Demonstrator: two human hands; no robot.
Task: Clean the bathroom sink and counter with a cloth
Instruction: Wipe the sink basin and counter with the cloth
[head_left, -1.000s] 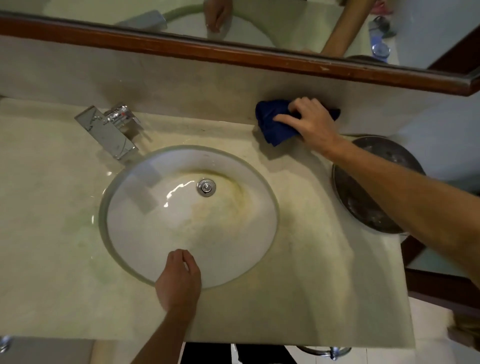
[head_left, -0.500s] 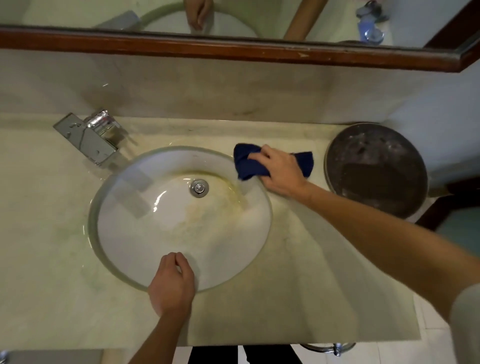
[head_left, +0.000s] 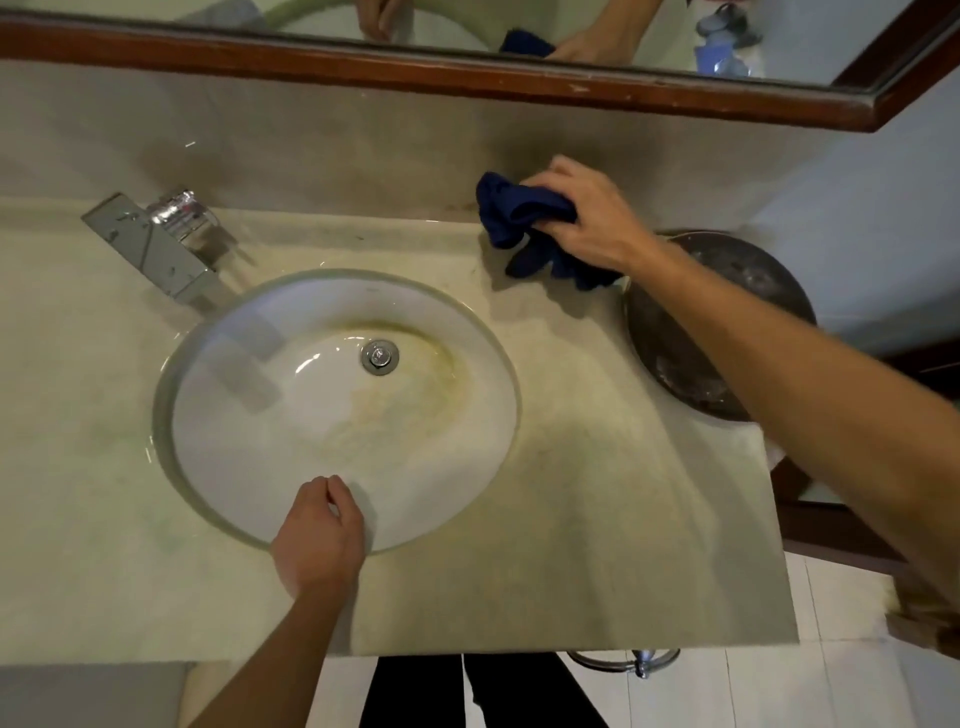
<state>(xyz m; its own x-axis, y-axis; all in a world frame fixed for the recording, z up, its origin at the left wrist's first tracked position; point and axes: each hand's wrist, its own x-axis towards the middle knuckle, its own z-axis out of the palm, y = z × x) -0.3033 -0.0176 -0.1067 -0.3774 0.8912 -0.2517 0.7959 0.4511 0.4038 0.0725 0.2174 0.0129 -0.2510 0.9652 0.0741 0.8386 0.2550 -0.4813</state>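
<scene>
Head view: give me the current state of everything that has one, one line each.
blue cloth: bunched, gripped, at the back of the counter.
right hand: grips the cloth.
left hand: on the sink's near rim, holding nothing.
sink: stained yellow-brown around the drain.
faucet: no water running.

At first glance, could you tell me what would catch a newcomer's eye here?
The dark blue cloth, held by the right hand at the back of the counter against the backsplash, stands out most. Next comes the yellow-brown stain inside the white sink, right of the drain. The left hand rests on the sink's near rim.
</scene>
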